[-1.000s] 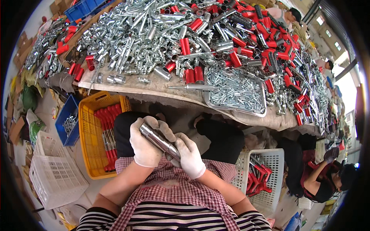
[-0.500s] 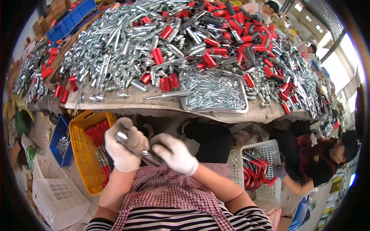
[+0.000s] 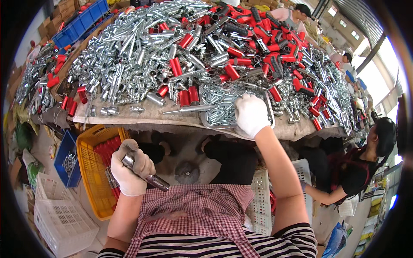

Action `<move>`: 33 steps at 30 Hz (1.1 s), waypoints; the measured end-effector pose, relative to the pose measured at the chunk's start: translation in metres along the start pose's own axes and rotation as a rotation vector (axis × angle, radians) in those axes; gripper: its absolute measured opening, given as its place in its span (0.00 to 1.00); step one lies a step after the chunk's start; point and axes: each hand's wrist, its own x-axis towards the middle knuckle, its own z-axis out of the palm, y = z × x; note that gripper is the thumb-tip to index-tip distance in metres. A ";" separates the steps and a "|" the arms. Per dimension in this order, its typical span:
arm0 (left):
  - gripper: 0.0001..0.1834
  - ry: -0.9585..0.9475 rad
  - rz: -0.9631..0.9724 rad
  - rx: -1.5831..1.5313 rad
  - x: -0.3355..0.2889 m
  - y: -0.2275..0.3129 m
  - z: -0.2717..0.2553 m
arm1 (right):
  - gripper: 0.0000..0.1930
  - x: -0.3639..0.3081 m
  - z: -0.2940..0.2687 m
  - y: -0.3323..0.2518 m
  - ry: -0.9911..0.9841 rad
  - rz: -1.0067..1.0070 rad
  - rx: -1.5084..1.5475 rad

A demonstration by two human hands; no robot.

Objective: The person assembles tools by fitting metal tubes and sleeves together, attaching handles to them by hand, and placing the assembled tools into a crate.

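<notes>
My left hand [image 3: 131, 168], in a white glove with greyed fingertips, is wrapped round a shiny metal tube [image 3: 158, 182]. The tube slants down to the right in front of my apron, and its upper end shows between thumb and fingers. At the table's front edge, my gloved right hand [image 3: 251, 115] is over the right part of a shallow metal tray [image 3: 272, 112]. Small steel pins [image 3: 221, 101] fill this tray. The right fingers are curled down among the pins; their tips are hidden, so what they pinch does not show.
Metal tubes and rods [image 3: 124, 60] are heaped on the table, with red handles [image 3: 275, 47] among them. A pointed steel rod [image 3: 189, 109] lies left of the tray. Below are a yellow crate [image 3: 88, 172] and a white crate [image 3: 260, 202]. A co-worker [image 3: 365, 159] sits at the right.
My right hand has left the metal tube and moved up and right to the pin tray. The left hand has lowered slightly, still holding the tube. The co-worker at right has raised their head.
</notes>
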 end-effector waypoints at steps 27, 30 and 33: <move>0.19 0.105 0.155 0.251 0.007 -0.017 0.010 | 0.08 -0.081 -0.039 -0.208 -0.025 -0.186 0.815; 0.18 0.027 0.115 0.188 0.001 -0.013 0.007 | 0.12 -0.080 -0.028 -0.199 -0.142 -0.100 1.037; 0.17 -0.013 0.101 0.156 0.001 -0.010 0.008 | 0.20 -0.080 -0.005 -0.186 -0.151 -0.115 1.350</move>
